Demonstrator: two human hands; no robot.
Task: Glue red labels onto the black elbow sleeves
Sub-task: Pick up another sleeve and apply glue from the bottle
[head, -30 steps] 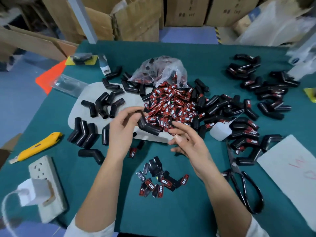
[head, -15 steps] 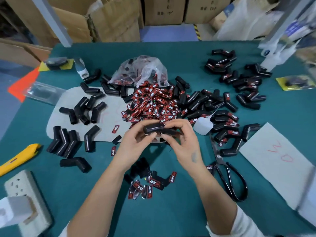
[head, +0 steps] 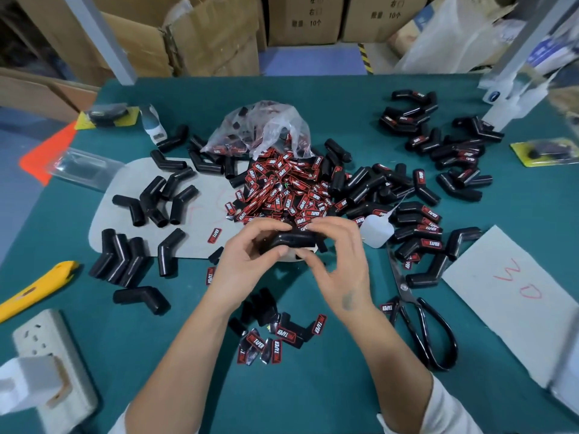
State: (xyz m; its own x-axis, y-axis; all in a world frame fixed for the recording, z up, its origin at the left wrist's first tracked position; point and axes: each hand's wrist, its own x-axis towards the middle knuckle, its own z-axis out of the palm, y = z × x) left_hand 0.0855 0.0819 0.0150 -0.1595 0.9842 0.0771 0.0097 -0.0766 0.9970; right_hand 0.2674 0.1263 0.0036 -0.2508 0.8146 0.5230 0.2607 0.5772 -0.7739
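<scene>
Both hands meet above the near centre of the counter (head: pixel 313 399). The left hand (head: pixel 247 261) holds a black elbow sleeve (head: pixel 289 241) in a narrow grip: thumb under it, fingers curled over its top. The right hand (head: pixel 340 264) is curled over the sleeve's right end, its fingertips (head: pixel 316 223) at the upper edge; whether they pinch a label there cannot be told. Both forearms rise from the near edge and converge at the sleeve.

Directly behind the hands lies a heap of red labels (head: pixel 282 189), spilling from a clear plastic bag (head: pixel 260 130). Unlabelled sleeves (head: pixel 156 198) lie to the left on a grey sheet (head: pixel 112 220); labelled sleeves (head: pixel 419 227) lie to the right. Loose labels (head: pixel 275 339) lie between the forearms. Black scissors (head: pixel 419 321) lie right of the right wrist, a yellow utility knife (head: pixel 37 289) and a white power strip (head: pixel 53 371) at far left.

Cardboard boxes (head: pixel 300 20) stand beyond the green counter.
</scene>
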